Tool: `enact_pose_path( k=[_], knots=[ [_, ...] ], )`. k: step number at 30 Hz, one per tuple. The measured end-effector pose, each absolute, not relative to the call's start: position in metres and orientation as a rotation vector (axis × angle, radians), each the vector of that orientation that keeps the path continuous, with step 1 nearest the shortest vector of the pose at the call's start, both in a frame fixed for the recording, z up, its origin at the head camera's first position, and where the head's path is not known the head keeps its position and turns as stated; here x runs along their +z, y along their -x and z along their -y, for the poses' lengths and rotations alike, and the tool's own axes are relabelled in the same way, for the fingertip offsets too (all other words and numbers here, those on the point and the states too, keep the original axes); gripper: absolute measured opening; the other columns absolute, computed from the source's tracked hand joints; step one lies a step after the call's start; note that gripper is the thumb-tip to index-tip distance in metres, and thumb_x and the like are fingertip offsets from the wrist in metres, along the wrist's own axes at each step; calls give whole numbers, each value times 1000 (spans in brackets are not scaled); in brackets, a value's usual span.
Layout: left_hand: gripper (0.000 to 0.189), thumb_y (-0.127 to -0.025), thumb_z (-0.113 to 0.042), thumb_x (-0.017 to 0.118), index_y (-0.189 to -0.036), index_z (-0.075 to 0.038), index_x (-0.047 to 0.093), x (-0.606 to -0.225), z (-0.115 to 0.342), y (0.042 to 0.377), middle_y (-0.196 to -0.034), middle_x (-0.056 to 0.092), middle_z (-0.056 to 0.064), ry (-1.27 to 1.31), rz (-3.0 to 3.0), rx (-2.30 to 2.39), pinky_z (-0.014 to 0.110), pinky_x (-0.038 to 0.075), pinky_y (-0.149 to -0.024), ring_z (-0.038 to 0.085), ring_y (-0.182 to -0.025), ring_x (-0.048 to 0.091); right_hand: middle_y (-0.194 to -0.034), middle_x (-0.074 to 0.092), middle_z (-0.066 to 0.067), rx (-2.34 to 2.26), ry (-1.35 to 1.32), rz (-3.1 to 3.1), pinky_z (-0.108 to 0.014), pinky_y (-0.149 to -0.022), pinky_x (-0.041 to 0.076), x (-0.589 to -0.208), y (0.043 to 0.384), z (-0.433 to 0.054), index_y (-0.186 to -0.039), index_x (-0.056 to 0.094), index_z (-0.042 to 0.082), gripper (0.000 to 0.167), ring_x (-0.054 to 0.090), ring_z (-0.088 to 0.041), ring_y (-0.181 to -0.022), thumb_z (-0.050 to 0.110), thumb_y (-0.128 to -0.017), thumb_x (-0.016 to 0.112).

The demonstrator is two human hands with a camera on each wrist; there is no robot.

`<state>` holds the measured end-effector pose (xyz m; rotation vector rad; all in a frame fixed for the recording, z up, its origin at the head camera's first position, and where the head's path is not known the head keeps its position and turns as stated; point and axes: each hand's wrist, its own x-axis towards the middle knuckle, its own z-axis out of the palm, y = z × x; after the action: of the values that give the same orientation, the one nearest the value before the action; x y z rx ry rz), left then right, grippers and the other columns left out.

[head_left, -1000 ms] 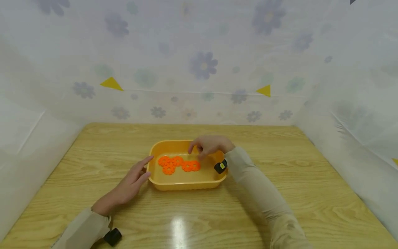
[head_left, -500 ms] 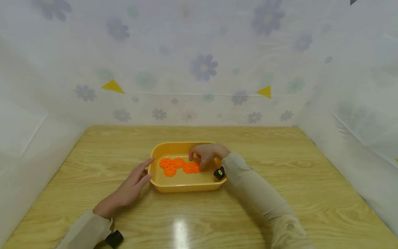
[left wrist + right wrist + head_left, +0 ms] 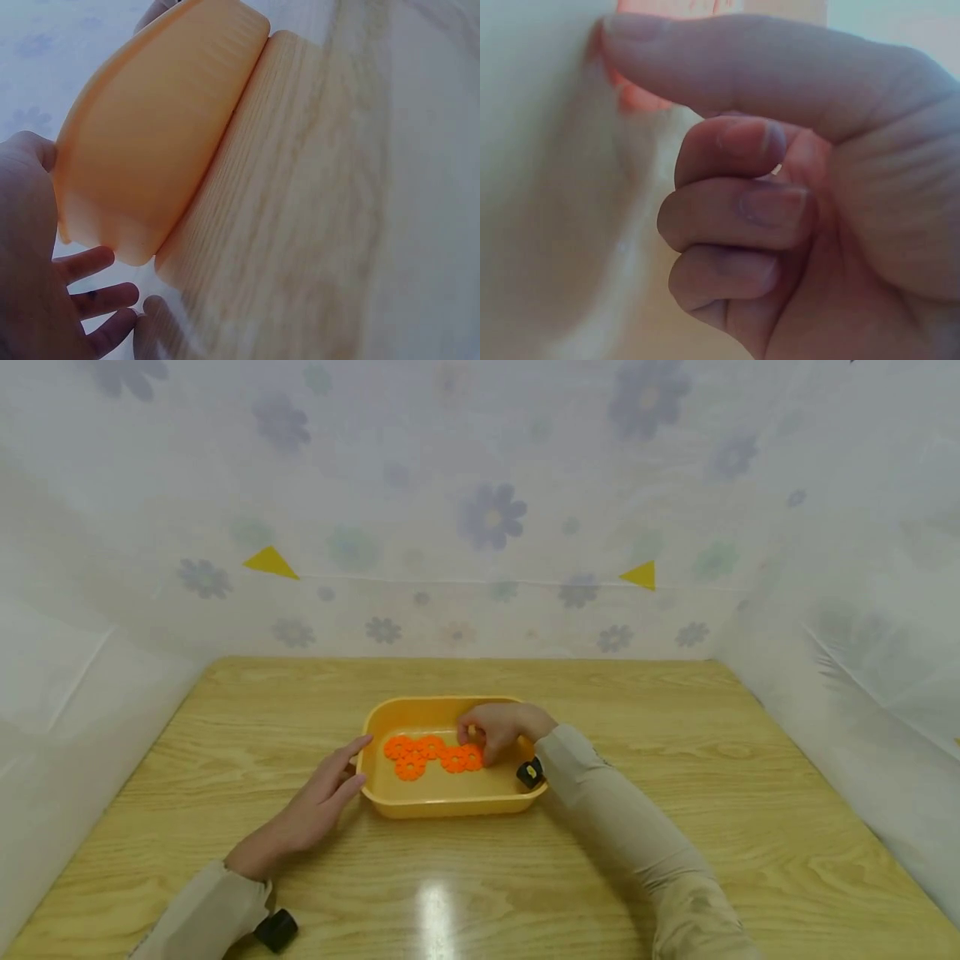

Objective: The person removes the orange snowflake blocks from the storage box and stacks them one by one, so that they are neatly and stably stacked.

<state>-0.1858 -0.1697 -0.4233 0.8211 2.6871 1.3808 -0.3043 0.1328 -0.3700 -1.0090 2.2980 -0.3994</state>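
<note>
A yellow plastic tray sits on the wooden table with several orange flower-shaped discs lying flat in it. My left hand touches the tray's left end, thumb and fingers extended; in the left wrist view, fingertips rest against the tray wall. My right hand reaches down into the tray. Its thumb and index finger close on the rightmost flower-shaped disc. In the right wrist view, the thumb tip lies against an orange disc, the other fingers are curled into the palm, and the index finger is mostly hidden.
The wooden table surrounds the tray. Behind it hangs a white flower-patterned curtain with yellow triangles on it. Black wrist cameras are strapped to both wrists.
My right hand has come down from above the discs to the rightmost one, thumb and index finger at its edges. The left hand stays at the tray's left end.
</note>
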Motion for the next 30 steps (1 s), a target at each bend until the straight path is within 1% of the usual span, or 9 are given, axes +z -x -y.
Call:
enact_pose_path(
  k=[6, 9, 13, 19, 24, 30],
  knots=[
    [50, -104, -17, 41, -151, -7, 27, -424, 169, 187, -146, 36, 21, -834, -2678, 1390, 30, 46, -82, 26, -108, 48, -76, 46, 1, -376, 994, -2320, -21, -62, 35, -369, 304, -134, -97, 59, 6, 28, 39, -9, -65, -3, -74, 72],
    [50, -104, -17, 41, -151, -7, 27, -424, 169, 187, -145, 36, 22, -837, -2675, 1392, 30, 46, -82, 26, -108, 49, -74, 47, 3, -374, 990, -2337, -21, -61, 35, -369, 303, -135, -93, 60, 7, 23, 40, -9, -64, 1, -75, 73],
    [50, -104, -17, 41, -151, -7, 28, -424, 170, 187, -145, 36, 22, -834, -2677, 1390, 30, 46, -82, 26, -108, 49, -77, 53, 2, -375, 1004, -2368, -20, -61, 37, -370, 304, -136, -91, 64, 7, 17, 42, -8, -64, 6, -77, 73],
    [50, -104, -17, 42, -151, -5, 28, -423, 170, 186, -145, 36, 22, -830, -2679, 1397, 29, 46, -82, 26, -107, 49, -85, 63, -1, -384, 1059, -2368, -19, -66, 40, -368, 305, -136, -93, 68, 5, 10, 46, -6, -68, 8, -84, 68],
    [50, -104, -16, 42, -150, -4, 28, -422, 170, 186, -145, 36, 23, -833, -2680, 1394, 28, 46, -81, 26, -106, 50, -85, 66, -1, -433, 1064, -2347, -18, -66, 41, -368, 305, -136, -93, 71, 4, 10, 46, -4, -67, 7, -87, 64],
    [50, -104, -16, 42, -150, -4, 29, -422, 169, 186, -144, 37, 23, -832, -2680, 1396, 28, 46, -81, 26, -105, 49, -77, 61, 3, -507, 1056, -2328, -19, -64, 38, -368, 307, -137, -91, 72, 5, 12, 43, -5, -62, 9, -90, 60]
  ],
)
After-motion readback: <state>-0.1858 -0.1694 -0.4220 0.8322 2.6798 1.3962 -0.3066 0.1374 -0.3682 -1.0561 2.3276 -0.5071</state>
